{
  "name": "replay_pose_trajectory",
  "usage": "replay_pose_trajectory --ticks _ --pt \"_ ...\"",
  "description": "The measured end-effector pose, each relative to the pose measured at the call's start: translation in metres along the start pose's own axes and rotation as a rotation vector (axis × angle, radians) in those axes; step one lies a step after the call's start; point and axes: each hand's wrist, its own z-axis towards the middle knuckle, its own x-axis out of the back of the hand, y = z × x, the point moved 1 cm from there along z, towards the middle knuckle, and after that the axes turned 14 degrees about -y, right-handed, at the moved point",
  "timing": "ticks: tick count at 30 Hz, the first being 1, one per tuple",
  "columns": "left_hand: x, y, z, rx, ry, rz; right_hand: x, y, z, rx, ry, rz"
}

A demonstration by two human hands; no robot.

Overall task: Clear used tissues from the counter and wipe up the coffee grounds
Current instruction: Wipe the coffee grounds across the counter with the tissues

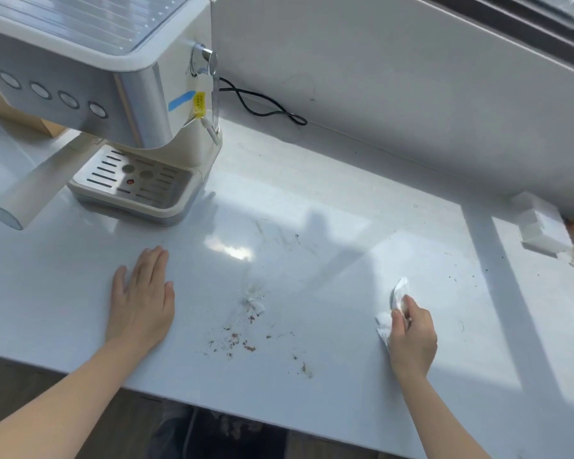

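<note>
Right hand is clenched on a crumpled white tissue, pressed to the white counter well right of the spill. Left hand lies flat, fingers together, holding nothing, bracing in front of the espresso machine. Brown coffee grounds lie scattered between the hands, beside a small torn tissue scrap; fainter specks sit farther right.

Recommendation: sweep the tissue leftward in one gathering stroke, pressure light, folding the grounds and scrap inward so nothing spills off the near edge.
</note>
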Motion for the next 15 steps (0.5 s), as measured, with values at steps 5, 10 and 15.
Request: replay_pose_trajectory --ticks 5,10,15 --pt "-0.005 -0.003 0.002 -0.011 -0.035 0.039 -0.024 -0.034 0.033 0.03 -0.039 -0.016" --pt "-0.006 -0.005 0.004 -0.003 -0.053 0.043 -0.063 -0.101 0.074 0.171 -0.174 -0.009" --pt "-0.003 -0.003 0.003 0.009 -0.047 0.023 -0.113 -0.171 0.079 0.4 -0.326 0.003"
